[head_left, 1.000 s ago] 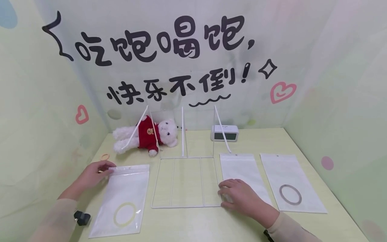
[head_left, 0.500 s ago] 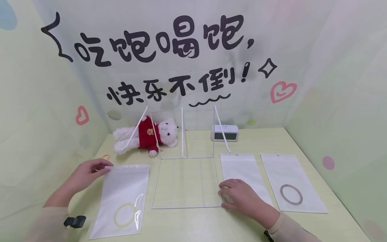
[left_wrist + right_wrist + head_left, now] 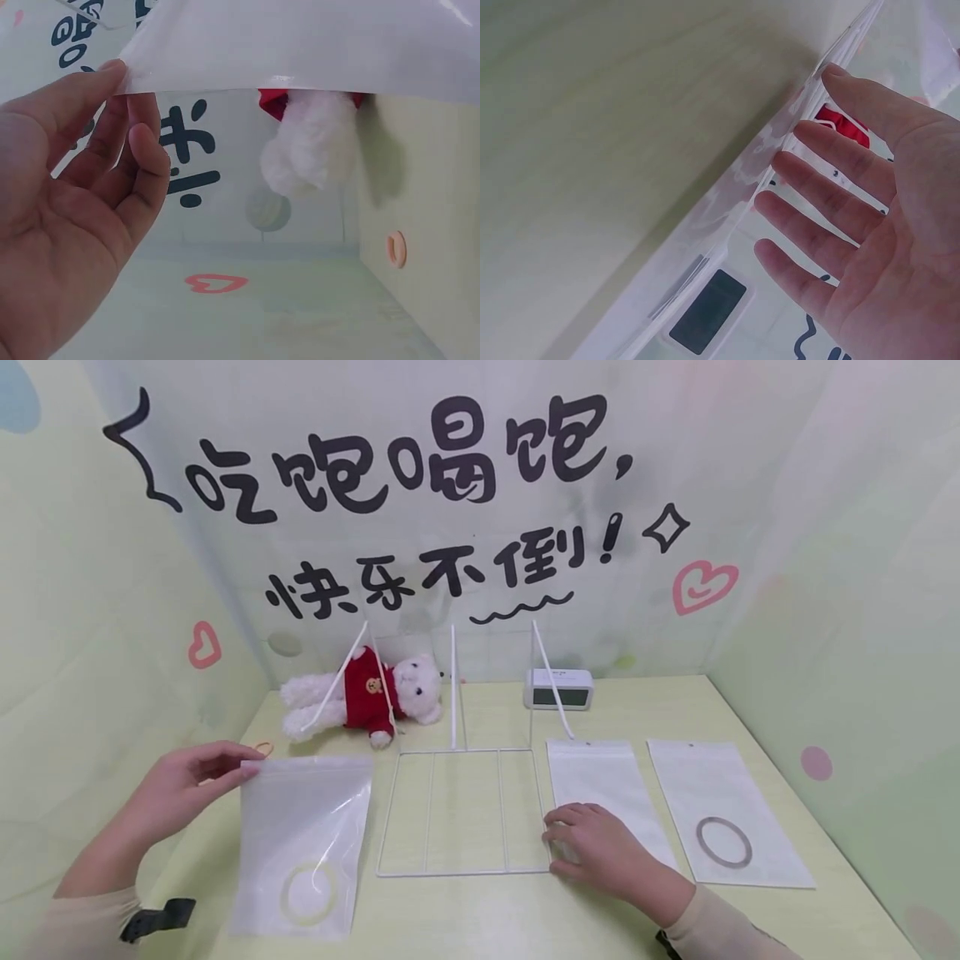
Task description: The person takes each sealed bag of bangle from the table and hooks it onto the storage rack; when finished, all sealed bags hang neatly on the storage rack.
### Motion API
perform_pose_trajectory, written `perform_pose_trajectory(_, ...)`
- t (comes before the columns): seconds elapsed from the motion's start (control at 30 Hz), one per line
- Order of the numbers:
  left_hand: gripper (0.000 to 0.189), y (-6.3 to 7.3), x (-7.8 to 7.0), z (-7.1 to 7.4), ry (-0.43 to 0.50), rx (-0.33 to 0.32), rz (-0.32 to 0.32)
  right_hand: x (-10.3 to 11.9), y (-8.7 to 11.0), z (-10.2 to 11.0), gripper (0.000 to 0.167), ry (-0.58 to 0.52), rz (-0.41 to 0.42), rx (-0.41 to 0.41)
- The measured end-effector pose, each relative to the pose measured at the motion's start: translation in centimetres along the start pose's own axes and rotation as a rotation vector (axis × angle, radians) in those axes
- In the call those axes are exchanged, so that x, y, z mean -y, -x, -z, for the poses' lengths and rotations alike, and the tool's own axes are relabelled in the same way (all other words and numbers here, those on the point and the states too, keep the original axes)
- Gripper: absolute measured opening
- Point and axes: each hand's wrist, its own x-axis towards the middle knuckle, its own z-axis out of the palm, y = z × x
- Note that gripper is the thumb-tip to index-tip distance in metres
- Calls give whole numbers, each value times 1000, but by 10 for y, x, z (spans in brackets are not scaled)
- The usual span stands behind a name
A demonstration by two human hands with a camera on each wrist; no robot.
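Note:
My left hand point(image 3: 176, 789) pinches the top left corner of a white, clear-fronted zip bag point(image 3: 300, 827) between thumb and fingers. The bag's top edge is lifted off the table, and a pale yellow ring point(image 3: 287, 897) shows low inside it. In the left wrist view the bag point(image 3: 300, 45) hangs from the fingertips. My right hand point(image 3: 611, 856) rests with relaxed fingers at the right side of a white wire rack point(image 3: 452, 693), over the edge of a second white bag point(image 3: 592, 768). From the right wrist view, its fingers are extended and pinch nothing.
At far right lies a third bag point(image 3: 697, 777) with a grey-brown ring point(image 3: 701, 839). Behind the rack are a white teddy bear in a red sweater point(image 3: 367, 693) and a white digital clock point(image 3: 558, 695). A small orange ring point(image 3: 402, 247) lies beyond my left hand.
My left hand has moved left and slightly up, lifting the bag's top edge and turning the bag straighter. The right hand stays where it was.

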Motion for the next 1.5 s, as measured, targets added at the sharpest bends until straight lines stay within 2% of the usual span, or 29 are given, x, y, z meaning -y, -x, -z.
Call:
perform_pose_trajectory(0.17,19,5,-18,9,31,-54,-34,0,0,-1,30,4,-6,5)
perform_pose_trajectory(0.3,23,5,-40,13,77,-77,-121,-1,0,-3,30,5,2,-4)
perform_pose_trajectory(0.47,36,5,-60,20,158,-66,-300,-3,-1,-5,30,5,7,-1)
perform_pose_trajectory(0.67,44,1,-73,28,403,-24,-565,-4,-1,-4,28,2,20,-4)
perform_pose_trajectory(0.83,32,-4,-92,37,551,-12,-684,-3,-1,-3,28,7,28,-20)
perform_pose_trajectory(1.0,22,-5,-109,43,609,-36,-734,-2,-1,-5,29,2,26,-33)
perform_pose_trajectory(1.17,19,-6,-120,48,651,-58,-772,-1,-1,-6,30,-1,13,-9)
perform_pose_trajectory(1.3,18,-8,-125,49,669,-83,-783,-1,0,-5,29,5,6,2)
perform_pose_trajectory(1.5,18,-13,-122,52,640,-123,-754,-1,0,-3,29,8,12,-1)
